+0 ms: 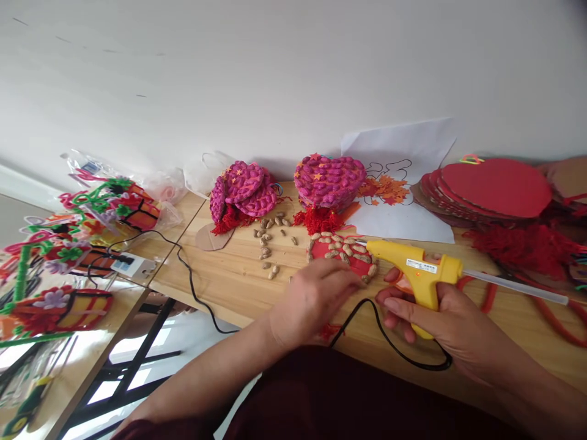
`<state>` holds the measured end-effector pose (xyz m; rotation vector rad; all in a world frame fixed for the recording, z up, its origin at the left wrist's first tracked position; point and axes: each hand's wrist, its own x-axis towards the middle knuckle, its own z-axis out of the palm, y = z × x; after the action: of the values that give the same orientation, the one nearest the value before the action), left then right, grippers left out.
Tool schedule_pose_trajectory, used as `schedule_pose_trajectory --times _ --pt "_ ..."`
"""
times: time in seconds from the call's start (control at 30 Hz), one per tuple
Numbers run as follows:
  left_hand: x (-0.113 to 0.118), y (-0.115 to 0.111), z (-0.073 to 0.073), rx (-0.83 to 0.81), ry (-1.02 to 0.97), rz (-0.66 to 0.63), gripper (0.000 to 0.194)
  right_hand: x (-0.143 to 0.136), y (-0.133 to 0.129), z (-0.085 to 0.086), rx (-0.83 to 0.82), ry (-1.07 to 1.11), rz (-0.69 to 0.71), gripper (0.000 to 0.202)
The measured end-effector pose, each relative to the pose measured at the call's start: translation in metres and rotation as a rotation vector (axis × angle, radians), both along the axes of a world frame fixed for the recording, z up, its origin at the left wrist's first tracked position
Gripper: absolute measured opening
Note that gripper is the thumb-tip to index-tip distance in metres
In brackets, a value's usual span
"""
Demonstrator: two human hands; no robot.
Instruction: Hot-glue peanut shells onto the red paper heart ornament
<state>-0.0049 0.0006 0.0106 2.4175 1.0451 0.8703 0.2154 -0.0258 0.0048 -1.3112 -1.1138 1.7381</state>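
My right hand is wrapped round the handle of a yellow glue gun, its nozzle pointing left over a red piece partly covered with peanuts. A clear glue stick sticks out of the gun's back. At the near edge of the red piece is my left hand, its fingers bent together and pointing right. Whatever its fingertips hold, if anything, is hidden. Loose peanuts lie on the wooden table to the left.
Pink peanut-covered pieces with red tassels stand near the wall. Behind the gun lie orange stars on white paper. Red cutouts are stacked at the right. A black cord, a power strip and colourful crafts are at the left.
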Motion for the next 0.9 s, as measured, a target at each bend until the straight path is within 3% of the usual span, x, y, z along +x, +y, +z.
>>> schedule_pose_trajectory --times 0.13,0.27,0.43,0.9 --pt "-0.029 0.041 0.0 0.032 0.144 0.138 0.01 0.0 0.001 0.004 0.019 -0.014 -0.019 0.033" --pt "-0.041 0.065 -0.014 0.089 0.235 0.15 0.019 0.003 0.002 -0.001 0.01 0.006 -0.01 0.037" --pt "-0.039 0.066 -0.025 0.171 0.276 0.131 0.018 0.007 0.002 -0.009 0.007 0.001 0.011 0.037" --pt "-0.039 0.069 -0.025 0.147 0.244 0.105 0.02 0.006 0.002 -0.007 0.006 0.017 -0.011 0.037"
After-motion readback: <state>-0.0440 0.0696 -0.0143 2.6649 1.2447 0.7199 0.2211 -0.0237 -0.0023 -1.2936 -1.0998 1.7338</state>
